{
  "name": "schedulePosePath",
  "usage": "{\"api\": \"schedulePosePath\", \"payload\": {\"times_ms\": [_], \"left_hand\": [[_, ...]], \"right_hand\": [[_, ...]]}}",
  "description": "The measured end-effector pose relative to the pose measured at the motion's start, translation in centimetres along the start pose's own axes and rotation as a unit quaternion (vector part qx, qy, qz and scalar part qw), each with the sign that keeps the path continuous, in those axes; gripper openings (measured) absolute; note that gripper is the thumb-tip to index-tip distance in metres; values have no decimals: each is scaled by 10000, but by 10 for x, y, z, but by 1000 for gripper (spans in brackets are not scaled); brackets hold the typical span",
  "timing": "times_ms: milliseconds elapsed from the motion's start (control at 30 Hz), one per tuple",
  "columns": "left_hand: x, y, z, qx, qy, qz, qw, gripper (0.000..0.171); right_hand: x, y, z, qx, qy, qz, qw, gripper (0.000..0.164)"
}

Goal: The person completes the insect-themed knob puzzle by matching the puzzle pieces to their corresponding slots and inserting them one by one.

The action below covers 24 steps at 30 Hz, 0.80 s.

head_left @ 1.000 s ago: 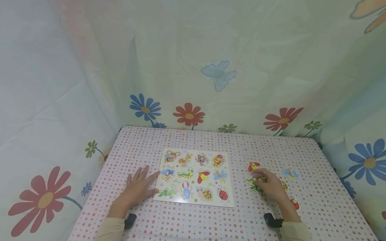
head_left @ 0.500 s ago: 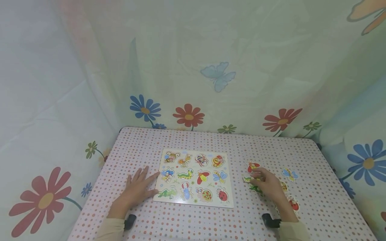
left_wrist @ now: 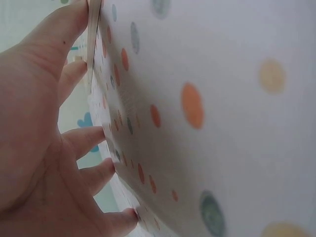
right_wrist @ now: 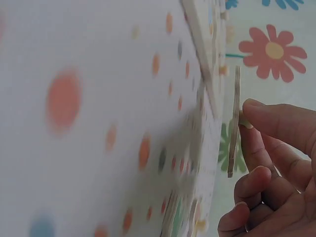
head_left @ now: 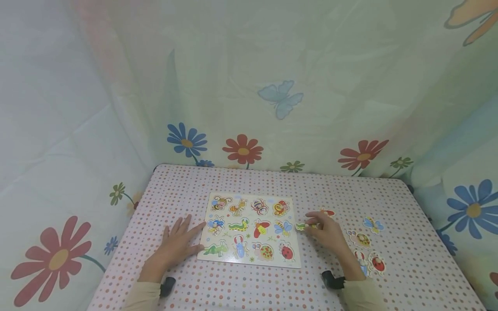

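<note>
Your right hand [head_left: 330, 236] has its grip pinched on the knob [right_wrist: 245, 120] of the caterpillar piece [head_left: 300, 226], likely to leave its outline free; it hangs off the table [head_left: 218, 289], at three o'clock of the puzzle board [head_left: 294, 236]. Your left hand [head_left: 177, 244], at nine o'clock, grips nothing: spread fingers, thumb against the board's edge, presumably steadying it.

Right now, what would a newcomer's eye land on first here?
Probably the bright insect puzzle board on the dotted table, with the left hand spread at its left edge. Next, the right hand near the board's right edge, pinching a green caterpillar piece off the table, loose pieces lying farther right. Then the big red flower, low on the backdrop's left side.
</note>
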<state>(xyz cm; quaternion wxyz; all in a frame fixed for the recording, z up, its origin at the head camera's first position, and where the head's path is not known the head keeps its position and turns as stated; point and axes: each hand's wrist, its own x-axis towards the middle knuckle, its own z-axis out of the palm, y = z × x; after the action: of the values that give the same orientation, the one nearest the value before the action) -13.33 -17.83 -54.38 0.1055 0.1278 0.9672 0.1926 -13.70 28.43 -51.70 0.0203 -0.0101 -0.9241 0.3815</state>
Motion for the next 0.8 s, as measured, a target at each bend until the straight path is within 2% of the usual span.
{"api": "schedulePosePath", "payload": {"times_ms": [167, 367, 800], "left_hand": [[0, -1, 0, -29, 11, -2, 10000, 70], [1, -1, 1, -33, 1, 37, 10000, 70], [1, -3, 1, -14, -9, 74, 10000, 70]], "right_hand": [[6, -17, 18, 165, -106, 35, 9998, 39], [12, -37, 36, 493, -279, -253, 9981, 37], [29, -80, 78, 780, -691, -848, 9909, 35]]}}
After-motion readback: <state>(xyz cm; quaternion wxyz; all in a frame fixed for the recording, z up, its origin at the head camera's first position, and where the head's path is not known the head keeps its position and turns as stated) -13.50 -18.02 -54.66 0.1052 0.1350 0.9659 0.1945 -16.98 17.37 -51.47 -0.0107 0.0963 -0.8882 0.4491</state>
